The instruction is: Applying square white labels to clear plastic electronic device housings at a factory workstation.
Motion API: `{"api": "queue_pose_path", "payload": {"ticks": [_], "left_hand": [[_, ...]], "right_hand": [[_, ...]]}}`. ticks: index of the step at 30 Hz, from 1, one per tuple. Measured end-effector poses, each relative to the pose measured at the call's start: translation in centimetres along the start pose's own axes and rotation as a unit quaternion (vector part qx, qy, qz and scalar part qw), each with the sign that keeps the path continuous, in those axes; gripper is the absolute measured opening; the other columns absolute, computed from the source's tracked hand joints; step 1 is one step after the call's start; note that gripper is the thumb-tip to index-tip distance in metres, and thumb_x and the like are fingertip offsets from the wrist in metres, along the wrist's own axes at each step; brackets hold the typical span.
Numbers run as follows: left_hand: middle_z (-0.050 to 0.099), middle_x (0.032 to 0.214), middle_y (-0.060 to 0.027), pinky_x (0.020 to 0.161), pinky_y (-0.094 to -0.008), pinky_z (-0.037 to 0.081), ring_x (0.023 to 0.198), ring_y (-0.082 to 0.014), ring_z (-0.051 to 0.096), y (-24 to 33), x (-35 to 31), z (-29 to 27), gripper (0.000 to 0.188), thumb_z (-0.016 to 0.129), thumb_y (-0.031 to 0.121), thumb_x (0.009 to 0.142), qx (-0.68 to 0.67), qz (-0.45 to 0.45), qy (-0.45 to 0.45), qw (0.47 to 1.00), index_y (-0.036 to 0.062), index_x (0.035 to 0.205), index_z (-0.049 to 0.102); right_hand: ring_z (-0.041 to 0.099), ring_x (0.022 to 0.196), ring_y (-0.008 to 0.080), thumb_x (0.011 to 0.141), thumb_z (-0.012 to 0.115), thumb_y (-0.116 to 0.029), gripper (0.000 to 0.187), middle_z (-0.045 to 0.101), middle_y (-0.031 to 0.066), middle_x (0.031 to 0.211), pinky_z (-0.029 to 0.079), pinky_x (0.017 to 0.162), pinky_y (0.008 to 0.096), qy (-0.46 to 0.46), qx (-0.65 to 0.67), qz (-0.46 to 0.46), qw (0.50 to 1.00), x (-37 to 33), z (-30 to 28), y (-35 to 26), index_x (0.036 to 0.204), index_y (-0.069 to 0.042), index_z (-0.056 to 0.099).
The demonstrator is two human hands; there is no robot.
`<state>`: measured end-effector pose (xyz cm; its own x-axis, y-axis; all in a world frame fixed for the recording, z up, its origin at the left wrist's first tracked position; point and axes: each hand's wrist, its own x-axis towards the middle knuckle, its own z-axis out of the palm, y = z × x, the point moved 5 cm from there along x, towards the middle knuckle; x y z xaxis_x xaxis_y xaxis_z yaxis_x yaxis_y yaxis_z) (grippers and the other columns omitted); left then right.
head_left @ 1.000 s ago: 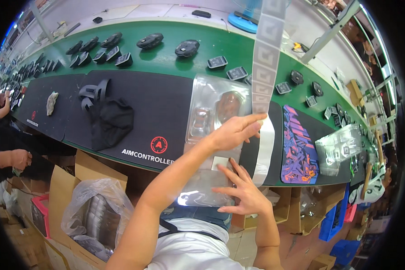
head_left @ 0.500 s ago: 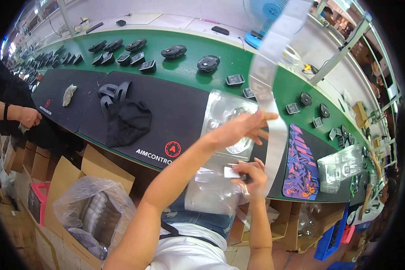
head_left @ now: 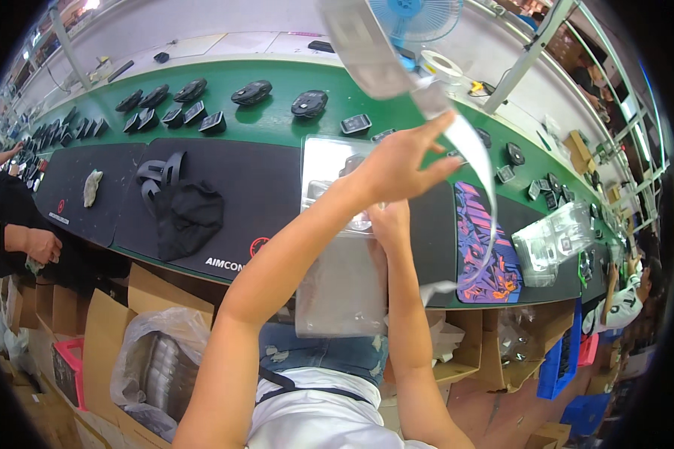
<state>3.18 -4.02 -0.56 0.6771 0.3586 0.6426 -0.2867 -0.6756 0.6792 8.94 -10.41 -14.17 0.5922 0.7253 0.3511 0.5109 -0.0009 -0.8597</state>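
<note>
- Both forearms [head_left: 292,258] come in from below, the left one slanting across so its hand sits above and partly hides the other.
- The left hand [head_left: 406,166] is spread, knuckles up, index finger stretched against a strip of labels [head_left: 359,49] and thumb out to the side; from here I can't tell whether it pinches the strip.
- The right hand [head_left: 390,222] is curled nearly into a fist at the package; what it grips, if anything, I can't make out.
- That clear plastic package [head_left: 341,288] lies opened out on the black mat [head_left: 247,176] over the green table [head_left: 281,123], its moulded hollows at the far end, its smooth, shiny panel jutting past the near edge.
- The strip looks greyish, translucent and blurred up in the air; beyond the fingertips a white band [head_left: 487,179] curves down past the purple-patterned mat [head_left: 483,247].
</note>
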Motion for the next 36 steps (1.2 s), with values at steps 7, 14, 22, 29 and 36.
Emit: {"api": "queue_pose_path", "payload": {"ticks": [7, 14, 22, 29, 36], "left_hand": [[0.075, 0.098, -0.0178, 0.077, -0.0370, 0.057, 0.084, -0.0279, 0.073, -8.2, -0.5, 2.8, 0.060, 0.063, 0.044, 0.099, -0.098, -0.150, 0.005, 0.984, -0.0034, 0.136, 0.059], [0.074, 0.111, -0.0084, 0.092, -0.0283, 0.054, 0.097, -0.0104, 0.068, -7.6, -2.5, 3.0, 0.036, 0.070, 0.003, 0.093, -0.284, -0.142, -0.006, 0.948, 0.0037, 0.129, 0.069], [0.077, 0.102, -0.0115, 0.090, -0.0298, 0.055, 0.093, -0.0126, 0.070, -6.3, -2.7, 3.2, 0.067, 0.075, -0.005, 0.085, -0.268, -0.162, -0.065, 0.947, 0.0044, 0.147, 0.053], [0.078, 0.101, -0.0083, 0.085, -0.0284, 0.056, 0.091, -0.0122, 0.071, -7.1, -2.9, 3.7, 0.028, 0.077, 0.004, 0.087, -0.260, -0.171, -0.108, 0.944, -0.0001, 0.115, 0.074], [0.074, 0.077, -0.0118, 0.064, -0.0347, 0.049, 0.068, -0.0127, 0.063, -7.7, -2.9, 3.8, 0.027, 0.077, 0.025, 0.086, 0.022, -0.094, -0.164, 0.982, 0.0001, 0.097, 0.078]], "right_hand": [[0.066, 0.116, 0.0380, 0.095, 0.072, -0.028, 0.077, 0.061, 0.0298, 0.131, 0.051, 0.096, 0.0400, -0.043, -0.002, 0.073, 0.996, -3.6, -0.7, -0.9, 0.153, 0.002, 0.032], [0.055, 0.131, 0.0421, 0.094, 0.071, -0.030, 0.085, 0.047, 0.0303, 0.149, 0.045, 0.107, 0.0435, -0.046, -0.079, 0.017, 0.996, -8.2, -3.0, -3.6, 0.155, 0.008, 0.026], [0.070, 0.101, 0.0185, 0.086, 0.071, -0.001, 0.042, 0.072, 0.0120, 0.117, 0.057, 0.078, 0.0284, 0.004, 0.073, -0.022, 0.997, -9.3, -10.8, -8.1, 0.128, -0.001, 0.064], [0.068, 0.089, 0.0139, 0.084, 0.077, -0.003, 0.032, 0.073, 0.0061, 0.103, 0.052, 0.068, 0.0278, 0.119, -0.041, -0.112, 0.986, -1.5, -13.1, -6.8, 0.115, -0.004, 0.070], [0.065, 0.082, 0.0320, 0.081, 0.078, -0.014, 0.015, 0.065, 0.0121, 0.086, 0.052, 0.072, 0.0401, 0.119, -0.089, -0.192, 0.970, 0.1, -12.7, -7.2, 0.086, -0.005, 0.068]]}}
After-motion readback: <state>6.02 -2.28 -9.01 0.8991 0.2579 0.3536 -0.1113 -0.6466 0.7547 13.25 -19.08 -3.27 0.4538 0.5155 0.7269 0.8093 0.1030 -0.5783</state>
